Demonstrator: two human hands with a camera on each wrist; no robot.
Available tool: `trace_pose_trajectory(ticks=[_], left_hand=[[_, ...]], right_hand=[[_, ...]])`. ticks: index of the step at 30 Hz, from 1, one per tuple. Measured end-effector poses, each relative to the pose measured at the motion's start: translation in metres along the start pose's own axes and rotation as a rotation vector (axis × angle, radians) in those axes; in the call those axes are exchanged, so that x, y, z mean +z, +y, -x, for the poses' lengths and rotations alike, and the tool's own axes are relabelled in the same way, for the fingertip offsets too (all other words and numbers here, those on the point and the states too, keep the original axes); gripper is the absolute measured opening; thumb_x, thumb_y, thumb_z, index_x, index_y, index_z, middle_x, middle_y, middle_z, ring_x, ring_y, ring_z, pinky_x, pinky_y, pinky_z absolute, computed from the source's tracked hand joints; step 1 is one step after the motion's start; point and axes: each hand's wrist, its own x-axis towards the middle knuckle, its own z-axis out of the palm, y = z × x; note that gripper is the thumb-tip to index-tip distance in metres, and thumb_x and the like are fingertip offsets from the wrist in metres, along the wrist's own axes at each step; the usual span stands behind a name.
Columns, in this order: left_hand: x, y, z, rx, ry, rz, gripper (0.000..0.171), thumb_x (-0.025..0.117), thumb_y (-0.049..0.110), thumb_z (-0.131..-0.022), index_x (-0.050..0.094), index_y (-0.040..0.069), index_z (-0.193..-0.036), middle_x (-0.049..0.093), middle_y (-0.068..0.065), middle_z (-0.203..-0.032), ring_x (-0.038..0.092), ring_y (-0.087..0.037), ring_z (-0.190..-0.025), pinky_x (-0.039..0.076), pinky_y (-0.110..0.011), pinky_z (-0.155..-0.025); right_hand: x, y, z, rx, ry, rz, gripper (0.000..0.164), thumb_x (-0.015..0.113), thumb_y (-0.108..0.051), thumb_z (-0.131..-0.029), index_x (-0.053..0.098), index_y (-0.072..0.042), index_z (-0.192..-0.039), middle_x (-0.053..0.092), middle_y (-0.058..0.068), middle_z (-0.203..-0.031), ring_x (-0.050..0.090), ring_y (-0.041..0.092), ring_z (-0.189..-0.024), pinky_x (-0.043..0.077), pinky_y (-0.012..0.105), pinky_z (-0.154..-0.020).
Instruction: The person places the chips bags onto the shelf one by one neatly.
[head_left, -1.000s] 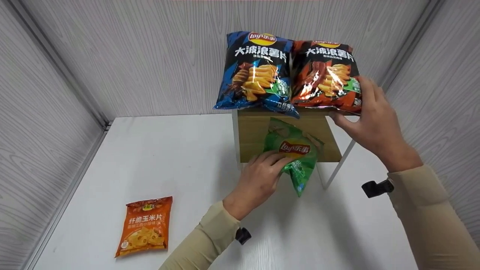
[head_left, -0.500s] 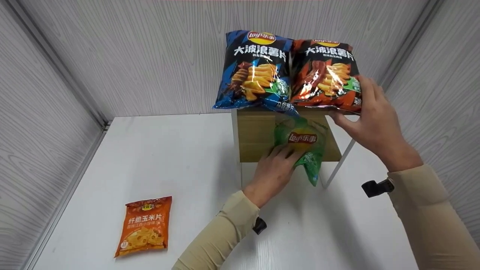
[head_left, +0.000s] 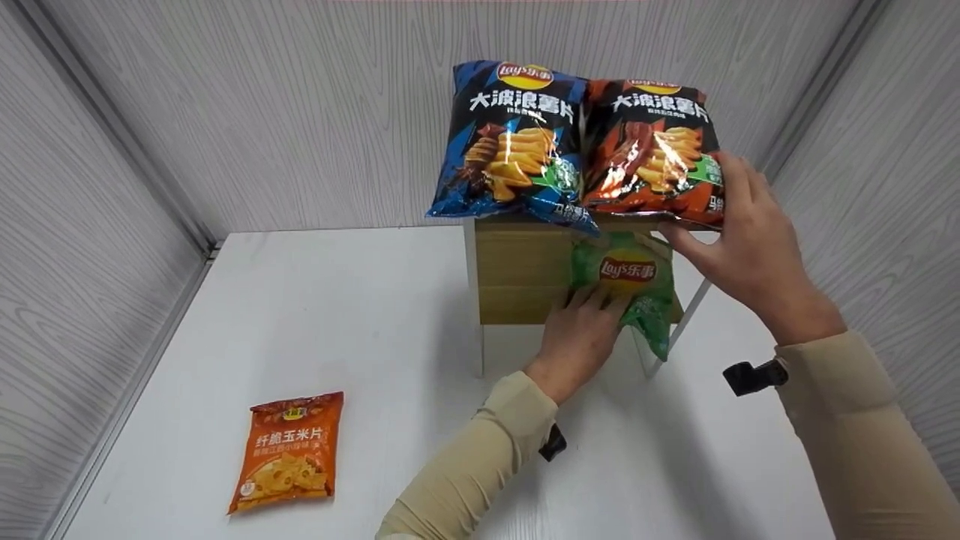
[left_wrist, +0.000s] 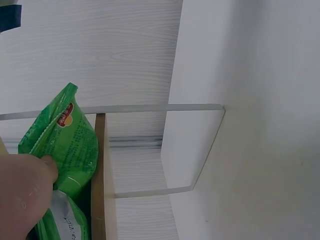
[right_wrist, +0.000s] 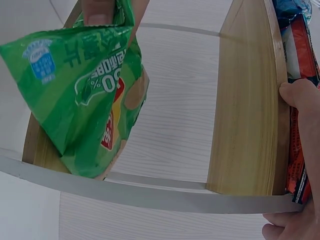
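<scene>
My left hand (head_left: 581, 337) grips a green Lay's chip bag (head_left: 628, 271) at the right part of the rack's lower shelf board (head_left: 517, 289). In the left wrist view the bag (left_wrist: 70, 145) rises above the board's edge, its crimped end tilted up. At the top right corner of the rack, my right hand (head_left: 757, 244) holds on, thumb at the upper board's front edge and fingers round the right side, against a red-black Lay's bag (head_left: 649, 150). Left of that bag stands a blue-black one (head_left: 517, 142), both upright on top.
An orange corn chip bag (head_left: 289, 454) lies flat on the white table (head_left: 337, 315), front left. The rack's pale frame (head_left: 471, 277) stands on the table near the patterned back wall (head_left: 300, 112). Side walls enclose the table.
My left hand has moved right and farther in with the green chip bag, bringing it to the right of the lower shelf. The right hand and the two top bags stay put.
</scene>
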Motion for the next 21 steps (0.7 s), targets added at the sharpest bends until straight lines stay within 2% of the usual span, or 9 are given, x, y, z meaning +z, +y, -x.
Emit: trace_pose_trajectory(ticks=[6,10,16,21], left_hand=[[-0.006,0.001,-0.012,-0.056,-0.112,0.042,0.046,0.058,0.041,-0.098,0.049,0.026,-0.140,0.062,0.005,-0.138,0.062,-0.014,-0.122,0.054,-0.041,-0.098],[-0.004,0.002,-0.019,-0.094,-0.167,0.056,0.050,0.053,0.045,-0.100,0.043,0.025,-0.145,0.057,0.005,-0.144,0.058,-0.015,-0.127,0.052,-0.045,-0.101],[0.004,0.007,-0.027,-0.143,-0.188,0.056,0.057,0.046,0.053,-0.101,0.038,0.025,-0.149,0.050,0.002,-0.150,0.048,-0.019,-0.138,0.045,-0.051,-0.109],[0.009,0.010,-0.028,-0.146,-0.197,0.035,0.070,0.049,0.063,-0.095,0.033,0.026,-0.153,0.041,-0.001,-0.155,0.040,-0.020,-0.143,0.040,-0.052,-0.113]], right_hand=[[0.001,0.000,0.000,-0.023,0.017,-0.006,0.086,0.069,-0.048,-0.087,0.024,-0.018,-0.155,0.041,0.018,-0.145,0.047,0.034,-0.119,0.048,0.062,-0.093],[0.001,0.000,-0.001,-0.026,0.022,-0.002,0.086,0.069,-0.047,-0.087,0.025,-0.018,-0.155,0.041,0.018,-0.146,0.046,0.034,-0.120,0.048,0.062,-0.094],[0.002,-0.001,0.000,-0.015,0.010,-0.001,0.087,0.069,-0.047,-0.087,0.024,-0.017,-0.156,0.039,0.018,-0.149,0.046,0.036,-0.123,0.047,0.064,-0.097],[0.000,-0.001,0.000,-0.001,0.001,-0.003,0.088,0.069,-0.047,-0.087,0.022,-0.018,-0.156,0.037,0.018,-0.151,0.045,0.037,-0.126,0.045,0.065,-0.099]])
